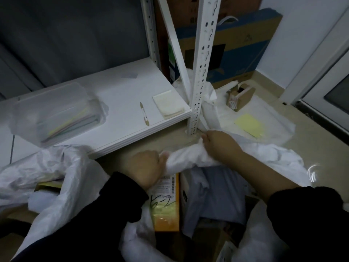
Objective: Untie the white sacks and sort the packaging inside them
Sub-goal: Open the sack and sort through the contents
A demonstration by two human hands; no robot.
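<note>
A white sack [190, 157] lies open on the floor in front of me, its bunched rim stretched between my hands. My left hand [146, 167] grips the rim at its left end. My right hand [220, 145] grips the same rim further right, by the foot of the shelf post. Inside the sack I see an orange-yellow box with a shipping label [167, 207] and a grey-blue mailer bag [217, 193]. A second white sack [51, 173] sits open at the left with a yellowish packet inside it.
A low white shelf [117, 103] holds a clear plastic box [54, 112], a pen [144, 113] and a pad of notes [169, 104]. The white slotted post [202, 69] stands by my right hand. Behind it lie white plastic, a yellow sheet [249, 124], a small brown box [241, 98] and a blue carton [236, 48].
</note>
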